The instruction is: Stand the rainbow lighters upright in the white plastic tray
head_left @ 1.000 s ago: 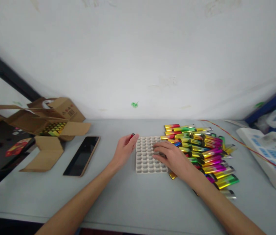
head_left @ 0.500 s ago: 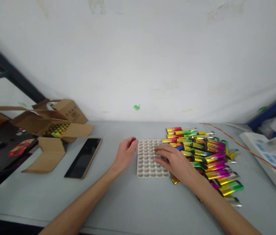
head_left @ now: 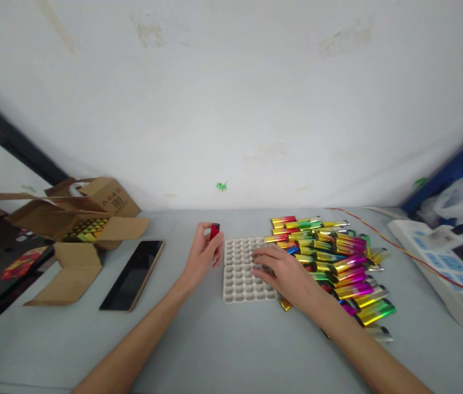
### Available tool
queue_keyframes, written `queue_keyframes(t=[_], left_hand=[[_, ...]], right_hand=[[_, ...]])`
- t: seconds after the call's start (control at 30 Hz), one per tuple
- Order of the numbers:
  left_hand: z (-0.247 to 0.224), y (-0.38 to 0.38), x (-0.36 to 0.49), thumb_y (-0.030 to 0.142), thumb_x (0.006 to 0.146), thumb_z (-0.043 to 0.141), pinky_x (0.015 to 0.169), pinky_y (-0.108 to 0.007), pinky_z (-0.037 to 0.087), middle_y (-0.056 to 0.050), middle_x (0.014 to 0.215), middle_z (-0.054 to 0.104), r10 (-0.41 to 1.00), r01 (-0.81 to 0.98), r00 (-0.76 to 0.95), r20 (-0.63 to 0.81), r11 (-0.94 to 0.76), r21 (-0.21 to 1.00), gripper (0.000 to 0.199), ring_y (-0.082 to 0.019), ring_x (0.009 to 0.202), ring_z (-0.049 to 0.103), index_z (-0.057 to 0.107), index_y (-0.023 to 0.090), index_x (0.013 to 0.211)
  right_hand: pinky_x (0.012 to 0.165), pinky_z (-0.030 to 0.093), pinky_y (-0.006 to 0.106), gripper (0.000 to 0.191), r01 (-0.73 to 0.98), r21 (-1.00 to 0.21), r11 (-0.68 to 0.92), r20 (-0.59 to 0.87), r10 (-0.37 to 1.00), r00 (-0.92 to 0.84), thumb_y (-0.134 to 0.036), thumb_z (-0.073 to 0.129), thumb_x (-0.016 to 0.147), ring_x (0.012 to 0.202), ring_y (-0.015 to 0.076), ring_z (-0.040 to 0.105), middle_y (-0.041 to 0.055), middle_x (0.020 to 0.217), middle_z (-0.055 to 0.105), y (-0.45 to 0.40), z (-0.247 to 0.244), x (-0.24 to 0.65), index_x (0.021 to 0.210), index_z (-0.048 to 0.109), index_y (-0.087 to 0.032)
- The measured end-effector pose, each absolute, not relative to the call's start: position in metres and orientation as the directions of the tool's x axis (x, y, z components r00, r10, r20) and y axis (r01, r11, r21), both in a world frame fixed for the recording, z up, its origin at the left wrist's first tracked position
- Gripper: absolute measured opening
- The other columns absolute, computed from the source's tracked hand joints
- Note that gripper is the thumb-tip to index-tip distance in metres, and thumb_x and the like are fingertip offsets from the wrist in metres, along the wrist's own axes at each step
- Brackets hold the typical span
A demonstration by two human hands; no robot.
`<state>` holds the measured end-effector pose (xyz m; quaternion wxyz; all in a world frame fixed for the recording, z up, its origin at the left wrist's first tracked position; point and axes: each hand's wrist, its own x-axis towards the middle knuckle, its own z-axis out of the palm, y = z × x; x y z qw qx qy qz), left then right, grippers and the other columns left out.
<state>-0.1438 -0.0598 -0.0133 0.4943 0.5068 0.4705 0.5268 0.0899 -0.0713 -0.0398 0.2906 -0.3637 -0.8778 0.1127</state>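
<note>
My left hand (head_left: 203,253) is closed around a red lighter (head_left: 215,231), its dark top pointing up, just left of the white tray (head_left: 244,298) with rows of round holes. My right hand (head_left: 282,273) lies over the right part of this tray, fingers reaching left across the holes and slightly apart. Nothing shows between those fingers, though their undersides are hidden. Beside and partly under my right forearm spreads a pile of shiny lighters (head_left: 348,265) in gold, purple, green and red.
A black phone (head_left: 133,276) lies to the left. Behind it, an open cardboard box (head_left: 73,273) holds several upright lighters (head_left: 87,230). On the far right sits a white device with blue panels (head_left: 440,251), with a red-yellow wire (head_left: 382,232) running to it. The wall (head_left: 231,109) rises behind.
My left hand has turned and lifted slightly, so more of the red lighter shows. My right hand stays over the tray. The whole view has shifted a little.
</note>
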Motion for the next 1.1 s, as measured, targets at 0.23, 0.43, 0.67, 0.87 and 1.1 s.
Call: queue_keyframes(t=[0.23, 0.43, 0.67, 0.87, 1.1], left_hand=[[-0.009, -0.052, -0.149, 0.051, 0.089, 0.071, 0.044, -0.022, 0.050, 0.008, 0.072, 0.055, 0.996, -0.051, -0.016, 0.089, -0.090, 0.995, 0.036, -0.009, 0.051, 0.051, 0.048, 0.024, 0.098], [-0.013, -0.041, -0.160, 0.051, 0.097, 0.058, 0.076, -0.027, 0.054, -0.001, 0.086, 0.062, 0.942, 0.300, -0.144, 0.303, -0.250, 0.921, 0.042, -0.015, 0.080, 0.060, 0.072, 0.018, 0.118], [-0.022, -0.037, -0.164, 0.049, 0.091, 0.066, 0.094, -0.033, 0.055, -0.007, 0.105, 0.079, 0.944, 0.367, -0.038, 0.327, -0.291, 0.883, 0.037, -0.022, 0.097, 0.071, 0.077, 0.018, 0.108], [-0.016, -0.039, -0.167, 0.051, 0.090, 0.069, 0.098, -0.037, 0.057, -0.008, 0.107, 0.080, 0.954, 0.419, 0.105, 0.282, -0.300, 0.857, 0.035, -0.025, 0.099, 0.073, 0.078, 0.021, 0.104], [-0.001, -0.042, -0.177, 0.045, 0.097, 0.060, 0.092, -0.031, 0.058, -0.006, 0.105, 0.080, 0.931, 0.503, 0.284, 0.230, -0.349, 0.791, 0.029, -0.022, 0.097, 0.075, 0.076, 0.024, 0.106]], right_hand=[[0.102, 0.058, 0.043, 0.014, 0.569, -0.398, 0.720, 0.433, 0.694, -0.575, -0.027, 0.071, 0.097, 0.112, 0.0254, 0.070, 0.0106, 0.117, 0.076, -0.071, -0.041, 0.091, 0.105, 0.077, -0.018], [0.102, 0.057, 0.043, 0.011, 0.551, -0.393, 0.736, 0.446, 0.676, -0.586, -0.025, 0.072, 0.096, 0.112, 0.0247, 0.070, 0.0093, 0.117, 0.077, -0.071, -0.042, 0.089, 0.103, 0.077, -0.017], [0.101, 0.057, 0.044, 0.010, 0.561, -0.302, 0.771, 0.442, 0.635, -0.634, -0.024, 0.071, 0.097, 0.110, 0.0251, 0.072, 0.0092, 0.119, 0.078, -0.074, -0.035, 0.084, 0.103, 0.077, -0.019], [0.103, 0.056, 0.045, 0.014, 0.582, -0.286, 0.762, 0.432, 0.644, -0.631, -0.026, 0.070, 0.098, 0.112, 0.0260, 0.072, 0.0087, 0.120, 0.078, -0.074, -0.038, 0.084, 0.107, 0.078, -0.019], [0.104, 0.056, 0.043, 0.012, 0.594, -0.278, 0.755, 0.413, 0.652, -0.635, -0.026, 0.071, 0.097, 0.113, 0.0255, 0.072, 0.0077, 0.120, 0.079, -0.074, -0.036, 0.084, 0.105, 0.077, -0.018]])
